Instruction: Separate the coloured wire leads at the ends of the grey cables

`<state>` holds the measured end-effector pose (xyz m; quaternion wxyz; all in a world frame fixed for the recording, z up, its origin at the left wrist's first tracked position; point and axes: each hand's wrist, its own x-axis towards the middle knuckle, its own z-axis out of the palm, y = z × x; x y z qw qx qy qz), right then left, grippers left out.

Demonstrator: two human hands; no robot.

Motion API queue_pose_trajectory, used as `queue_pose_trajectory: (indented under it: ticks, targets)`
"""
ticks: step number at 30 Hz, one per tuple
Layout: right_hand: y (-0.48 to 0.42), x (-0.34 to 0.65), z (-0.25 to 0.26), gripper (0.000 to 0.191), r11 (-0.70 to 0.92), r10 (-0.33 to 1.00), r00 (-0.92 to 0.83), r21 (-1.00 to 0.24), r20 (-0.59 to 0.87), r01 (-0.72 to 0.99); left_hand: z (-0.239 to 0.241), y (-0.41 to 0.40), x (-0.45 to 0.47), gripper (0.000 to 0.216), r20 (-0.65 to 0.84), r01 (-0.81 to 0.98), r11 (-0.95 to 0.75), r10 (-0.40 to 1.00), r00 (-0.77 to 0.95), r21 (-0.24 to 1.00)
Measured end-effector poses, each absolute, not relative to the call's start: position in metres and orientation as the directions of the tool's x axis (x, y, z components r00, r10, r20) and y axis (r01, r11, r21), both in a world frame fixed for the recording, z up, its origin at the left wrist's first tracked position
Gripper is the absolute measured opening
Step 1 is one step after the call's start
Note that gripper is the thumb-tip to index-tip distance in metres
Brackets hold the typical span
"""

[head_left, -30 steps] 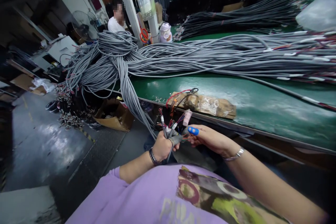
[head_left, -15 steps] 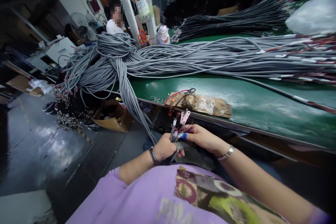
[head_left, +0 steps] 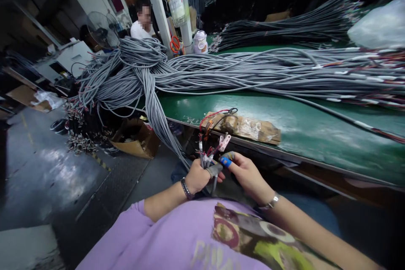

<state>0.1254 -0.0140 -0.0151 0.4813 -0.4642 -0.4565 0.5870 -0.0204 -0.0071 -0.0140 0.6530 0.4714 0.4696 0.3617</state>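
My left hand (head_left: pixel 196 177) is wrapped round several grey cables, with a grey covering on its thumb. The cables' stripped ends (head_left: pixel 207 157), with white sleeves and thin coloured wires, stick up above that fist. Just to the right, my right hand (head_left: pixel 248 175) is closed in a pinch, with blue tape on one digit; whatever lies between its fingertips is too small to make out. A pale pink clip (head_left: pixel 224 142) sits just above the hands. Behind it, a worn wooden block (head_left: pixel 257 128) with red and black wires lies along the green bench's edge.
A long bundle of grey cables (head_left: pixel 221 71) covers much of the green bench (head_left: pixel 303 112), and part hangs over its edge. Behind lie black cables (head_left: pixel 284 25) and a plastic bag (head_left: pixel 379 23). A cardboard box (head_left: pixel 136 139) stands below; a person (head_left: pixel 142 21) sits far left.
My right hand has drawn back to the right, away from the wire ends. The wire ends in my left hand have fanned out, one leaning left.
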Motion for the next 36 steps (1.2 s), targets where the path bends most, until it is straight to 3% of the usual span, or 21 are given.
queue_pose_trajectory:
  ticks: [4,11,26,30,36]
  targets:
    - [-0.009,0.121,-0.008,0.041,-0.14,0.973,-0.201,-0.985,-0.118,-0.098,-0.013,-0.008,-0.022,0.045,-0.286,0.019,0.298,0.894,0.346,0.954]
    - [0.0,0.128,-0.009,0.046,-0.104,0.994,-0.036,-0.995,-0.104,0.014,-0.021,-0.006,-0.021,0.047,-0.296,-0.158,0.321,0.941,0.164,0.934]
    - [-0.003,0.14,-0.024,0.041,-0.197,0.974,-0.144,-0.966,-0.174,-0.166,-0.014,0.001,-0.022,0.045,-0.312,-0.248,0.313,0.949,0.046,0.917]
    - [0.009,0.148,-0.026,0.045,-0.329,0.944,-0.124,-0.856,-0.305,-0.399,-0.004,0.004,-0.025,0.044,-0.317,-0.289,0.341,0.94,0.13,0.894]
    - [0.029,0.142,-0.009,0.051,-0.429,0.9,-0.294,-0.775,-0.322,-0.464,0.009,0.008,-0.025,0.045,-0.329,-0.202,0.429,0.859,0.392,0.88]
